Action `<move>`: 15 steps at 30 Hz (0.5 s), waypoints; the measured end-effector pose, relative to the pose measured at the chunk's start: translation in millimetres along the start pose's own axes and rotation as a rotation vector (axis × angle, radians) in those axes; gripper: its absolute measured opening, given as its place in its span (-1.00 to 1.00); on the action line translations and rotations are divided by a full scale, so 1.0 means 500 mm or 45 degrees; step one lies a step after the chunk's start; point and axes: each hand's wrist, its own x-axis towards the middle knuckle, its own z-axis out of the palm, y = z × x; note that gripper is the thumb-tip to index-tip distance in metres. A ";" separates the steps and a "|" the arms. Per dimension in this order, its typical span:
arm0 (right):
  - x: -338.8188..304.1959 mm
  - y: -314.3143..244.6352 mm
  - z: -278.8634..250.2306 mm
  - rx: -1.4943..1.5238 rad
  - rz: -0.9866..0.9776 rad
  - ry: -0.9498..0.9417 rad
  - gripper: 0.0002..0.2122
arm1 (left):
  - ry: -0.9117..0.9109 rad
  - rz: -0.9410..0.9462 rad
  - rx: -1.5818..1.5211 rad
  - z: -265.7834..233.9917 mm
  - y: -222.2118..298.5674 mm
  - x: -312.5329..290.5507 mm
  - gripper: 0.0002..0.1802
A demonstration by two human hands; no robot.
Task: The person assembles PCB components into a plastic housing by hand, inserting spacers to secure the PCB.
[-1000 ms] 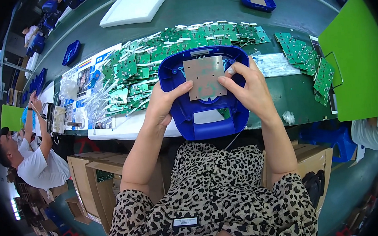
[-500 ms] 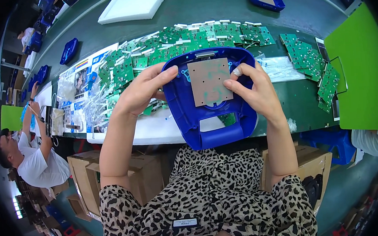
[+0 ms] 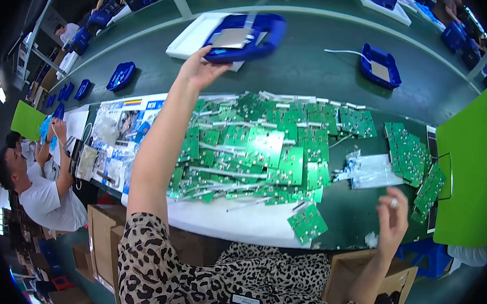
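Observation:
My left arm is stretched far over the bench, and my left hand (image 3: pixel 201 70) grips the near left edge of a blue plastic housing (image 3: pixel 270 44). A tan circuit board (image 3: pixel 231 38) lies inside that housing, which is smeared by motion. Down at the right, near the bench's front edge, my right hand (image 3: pixel 394 218) is raised with loosely curled fingers, some of them apart. I see nothing in it; a whitish band wraps one finger. Closest to it are a bundle of clear plastic bags (image 3: pixel 372 170) and a single green circuit board (image 3: pixel 307 224).
Green circuit boards with white cables (image 3: pixel 243 152) are heaped mid-bench; more boards (image 3: pixel 408 153) lie at the right beside a bright green panel (image 3: pixel 470 164). A white foam slab (image 3: pixel 193 37) and other blue housings (image 3: pixel 380 68) lie on the far strip. A co-worker (image 3: pixel 46 194) sits at left.
The blue housing has gone from in front of me to the far strip in my left hand. My right hand has let go of it and moved down to the right.

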 end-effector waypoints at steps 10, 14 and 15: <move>-0.079 0.029 -0.030 -0.071 0.394 -0.069 -0.94 | 0.477 0.305 0.195 -0.108 0.012 0.365 -0.72; -0.066 0.031 -0.028 -0.090 0.447 -0.112 -0.96 | 0.505 0.014 0.083 -0.059 0.040 0.340 -0.51; -0.060 0.032 -0.022 -0.077 0.421 -0.127 -0.96 | 0.489 -0.149 -0.020 -0.049 0.052 0.329 -0.45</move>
